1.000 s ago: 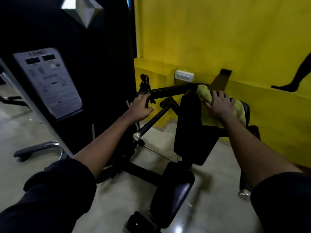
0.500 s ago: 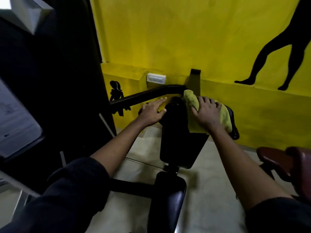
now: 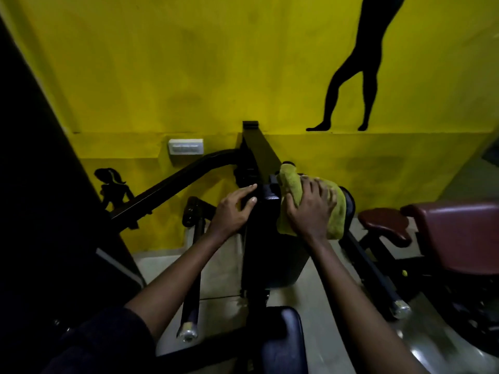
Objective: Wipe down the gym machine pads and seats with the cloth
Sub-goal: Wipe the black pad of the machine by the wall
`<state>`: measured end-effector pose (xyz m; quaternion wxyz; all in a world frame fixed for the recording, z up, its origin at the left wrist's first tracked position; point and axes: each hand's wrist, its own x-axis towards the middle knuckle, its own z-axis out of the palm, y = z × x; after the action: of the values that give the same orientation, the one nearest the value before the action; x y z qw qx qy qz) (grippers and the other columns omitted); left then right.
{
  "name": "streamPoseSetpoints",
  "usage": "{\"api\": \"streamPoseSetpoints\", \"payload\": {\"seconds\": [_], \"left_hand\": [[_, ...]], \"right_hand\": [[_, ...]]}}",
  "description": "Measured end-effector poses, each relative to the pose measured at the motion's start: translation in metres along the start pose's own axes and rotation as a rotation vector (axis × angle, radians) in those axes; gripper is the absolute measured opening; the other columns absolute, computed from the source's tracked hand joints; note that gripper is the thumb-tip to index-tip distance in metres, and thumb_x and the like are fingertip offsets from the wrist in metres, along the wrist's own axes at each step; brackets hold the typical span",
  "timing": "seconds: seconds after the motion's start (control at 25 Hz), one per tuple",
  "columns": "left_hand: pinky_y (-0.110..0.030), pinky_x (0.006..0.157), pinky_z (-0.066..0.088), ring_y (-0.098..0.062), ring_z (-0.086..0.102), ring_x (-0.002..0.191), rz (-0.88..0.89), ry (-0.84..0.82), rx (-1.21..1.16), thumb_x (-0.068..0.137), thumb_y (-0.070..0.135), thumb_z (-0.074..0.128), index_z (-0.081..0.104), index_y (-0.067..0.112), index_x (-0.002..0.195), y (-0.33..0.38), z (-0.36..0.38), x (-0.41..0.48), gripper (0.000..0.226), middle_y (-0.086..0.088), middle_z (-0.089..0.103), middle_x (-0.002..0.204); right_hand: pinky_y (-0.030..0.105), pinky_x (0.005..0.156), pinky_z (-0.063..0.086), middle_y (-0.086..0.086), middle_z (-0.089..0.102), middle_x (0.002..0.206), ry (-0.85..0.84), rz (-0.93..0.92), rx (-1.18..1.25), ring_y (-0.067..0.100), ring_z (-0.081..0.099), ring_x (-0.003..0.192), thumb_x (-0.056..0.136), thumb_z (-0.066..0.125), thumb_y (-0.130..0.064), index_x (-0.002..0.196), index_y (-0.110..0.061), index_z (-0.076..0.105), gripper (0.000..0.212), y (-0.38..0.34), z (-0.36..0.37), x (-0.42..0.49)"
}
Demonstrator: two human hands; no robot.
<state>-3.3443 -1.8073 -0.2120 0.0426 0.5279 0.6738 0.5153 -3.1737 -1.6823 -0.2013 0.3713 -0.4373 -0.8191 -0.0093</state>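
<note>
Right hand (image 3: 310, 209): fingers spread, pressing yellow-green cloth (image 3: 291, 184) flat on top of black back pad (image 3: 272, 255). Left hand (image 3: 232, 209): fingers straight, resting on the pad's left edge. Maroon seat (image 3: 459, 233) just right.

Filling the far side, a yellow wall (image 3: 189, 63), stepped out into a ledge lower down. High on the right of it, a black silhouette of two legs (image 3: 348, 85), feet on the ledge line. Lower left, a smaller black silhouette of a ponytailed figure (image 3: 113, 187); between the two, a white switch plate (image 3: 185, 147). Along the left edge, a tall dark panel (image 3: 40, 211). Underfoot, pale glossy floor (image 3: 221, 268).
</note>
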Motion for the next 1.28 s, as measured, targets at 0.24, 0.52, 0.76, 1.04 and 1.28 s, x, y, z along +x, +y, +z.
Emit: {"api": "streamPoseSetpoints", "payload": {"seconds": [0.24,0.52,0.76,1.04,1.28], "left_hand": [[-0.03,0.097,0.051,0.001,0.056,0.119,0.04,-0.085,-0.147,0.093,0.029,0.066,0.064,0.024,0.128,-0.019,-0.003,0.013,0.035,0.013,0.062,0.126],[-0.008,0.09,0.043,0.007,0.056,0.113,0.032,-0.125,-0.221,0.098,0.017,0.057,0.066,0.02,0.126,-0.019,-0.012,0.019,0.03,0.012,0.064,0.122],[-0.021,0.105,0.042,0.003,0.053,0.123,-0.038,-0.268,-0.296,0.097,0.019,0.049,0.065,0.026,0.129,-0.025,-0.02,0.023,0.036,0.013,0.062,0.131],[-0.039,0.112,0.031,-0.014,0.059,0.122,-0.234,-0.505,-0.433,0.1,0.062,0.012,0.075,0.024,0.113,-0.024,-0.044,0.052,0.075,-0.006,0.064,0.131],[-0.041,0.114,0.018,-0.005,0.067,0.104,-0.339,-0.588,-0.378,0.096,0.062,-0.008,0.065,0.006,0.123,-0.006,-0.056,0.087,0.097,-0.015,0.075,0.097]], "right_hand": [[0.051,0.107,0.028,0.009,0.055,0.136,0.006,0.266,0.023,0.031,0.044,0.132,0.088,0.035,-0.057,0.133,-0.017,0.054,0.064,0.019,-0.009,0.015],[0.052,0.118,0.017,0.008,0.047,0.149,0.004,0.165,0.04,0.028,0.028,0.147,0.092,0.034,-0.056,0.14,-0.014,0.05,0.066,-0.007,-0.003,-0.02],[0.051,0.114,0.022,0.011,0.048,0.146,-0.044,0.395,0.079,0.029,0.034,0.142,0.086,0.037,-0.057,0.141,-0.014,0.05,0.07,0.003,-0.01,0.019],[0.052,0.121,0.003,0.011,0.044,0.15,0.016,0.17,0.142,0.026,0.017,0.151,0.086,0.042,-0.046,0.139,-0.011,0.05,0.064,-0.064,0.013,-0.035],[0.054,0.122,0.01,0.011,0.047,0.146,0.106,0.153,0.098,0.025,0.021,0.148,0.083,0.041,-0.045,0.139,-0.013,0.049,0.065,-0.062,0.023,-0.033]]}}
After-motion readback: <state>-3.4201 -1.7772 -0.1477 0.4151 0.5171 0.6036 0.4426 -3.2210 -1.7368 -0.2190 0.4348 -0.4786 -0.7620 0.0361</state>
